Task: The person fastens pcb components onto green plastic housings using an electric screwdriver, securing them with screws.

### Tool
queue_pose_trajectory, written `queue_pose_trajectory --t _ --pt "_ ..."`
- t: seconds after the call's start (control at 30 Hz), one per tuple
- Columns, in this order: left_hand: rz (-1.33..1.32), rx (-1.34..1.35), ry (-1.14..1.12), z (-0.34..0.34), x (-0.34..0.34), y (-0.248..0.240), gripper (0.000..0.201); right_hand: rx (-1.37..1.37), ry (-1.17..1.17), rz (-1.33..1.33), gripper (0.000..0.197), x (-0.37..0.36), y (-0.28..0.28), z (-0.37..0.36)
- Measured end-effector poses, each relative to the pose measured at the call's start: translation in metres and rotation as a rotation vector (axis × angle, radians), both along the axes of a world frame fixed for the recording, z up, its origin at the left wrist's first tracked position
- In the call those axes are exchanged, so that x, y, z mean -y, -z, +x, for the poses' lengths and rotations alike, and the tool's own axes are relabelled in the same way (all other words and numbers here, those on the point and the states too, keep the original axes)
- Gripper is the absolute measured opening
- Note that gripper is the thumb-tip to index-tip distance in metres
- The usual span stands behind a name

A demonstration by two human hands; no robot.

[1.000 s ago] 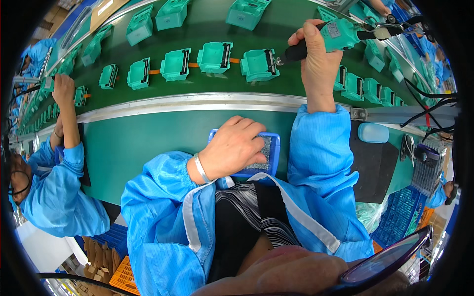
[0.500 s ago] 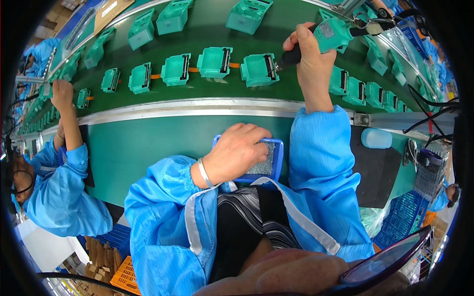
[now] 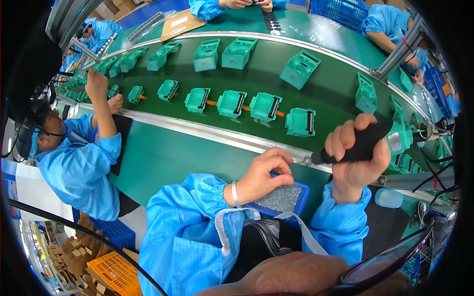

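Observation:
My right hand (image 3: 363,153) is wrapped round the black grip of an electric screwdriver (image 3: 401,135) with a green body. Its metal tip points left, close to the fingertips of my left hand (image 3: 264,175). The fingers of that hand are drawn together in a pinch; whatever they hold is too small to make out. Under and beside it lies a blue tray (image 3: 305,193) filled with many tiny silvery pieces (image 3: 281,199), seemingly screws. Beyond the metal rail, the nearest green plastic housing (image 3: 297,122) sits on the conveyor, a dark strip along its right side.
More green housings (image 3: 230,103) stand in two rows on the green belt (image 3: 148,106), some joined by orange ribbons. A metal rail (image 3: 217,139) divides belt and bench. Co-workers in blue sit left (image 3: 81,172) and opposite. A light blue box (image 3: 388,198) lies at right.
My right hand has drawn the screwdriver back from a housing, down toward my left hand. My left hand has risen off the tray's pieces into a pinch. The whole view has shifted.

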State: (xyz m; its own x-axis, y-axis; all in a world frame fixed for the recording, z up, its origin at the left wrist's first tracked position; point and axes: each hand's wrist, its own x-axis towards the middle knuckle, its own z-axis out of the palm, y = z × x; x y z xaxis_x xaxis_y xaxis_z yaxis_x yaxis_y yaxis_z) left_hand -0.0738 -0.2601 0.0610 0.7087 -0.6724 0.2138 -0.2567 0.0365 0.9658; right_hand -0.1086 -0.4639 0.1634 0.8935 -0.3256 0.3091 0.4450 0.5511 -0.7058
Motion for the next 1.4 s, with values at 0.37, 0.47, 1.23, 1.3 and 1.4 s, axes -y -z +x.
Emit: queue_pose_trajectory --t 0.37,0.47,1.23,1.3,1.4 --pt "-0.071 -0.004 -0.061 -0.001 0.004 -0.002 0.011 -0.018 -0.104 -0.045 0.058 -0.010 0.000 -0.007" --pt "-0.065 -0.011 -0.026 -0.002 0.004 0.000 0.011 -0.025 -0.111 -0.048 0.059 -0.009 0.000 -0.010" --pt "-0.176 0.071 0.047 -0.004 0.018 0.008 0.010 0.014 -0.122 -0.057 0.064 -0.001 0.004 -0.024" --pt "-0.214 -0.098 0.091 -0.004 0.019 0.007 0.028 0.009 -0.115 -0.094 0.063 0.007 0.003 -0.026" --pt "-0.432 -0.251 -0.144 0.017 -0.002 -0.017 0.061 0.033 -0.088 -0.128 0.058 0.016 0.005 -0.016"
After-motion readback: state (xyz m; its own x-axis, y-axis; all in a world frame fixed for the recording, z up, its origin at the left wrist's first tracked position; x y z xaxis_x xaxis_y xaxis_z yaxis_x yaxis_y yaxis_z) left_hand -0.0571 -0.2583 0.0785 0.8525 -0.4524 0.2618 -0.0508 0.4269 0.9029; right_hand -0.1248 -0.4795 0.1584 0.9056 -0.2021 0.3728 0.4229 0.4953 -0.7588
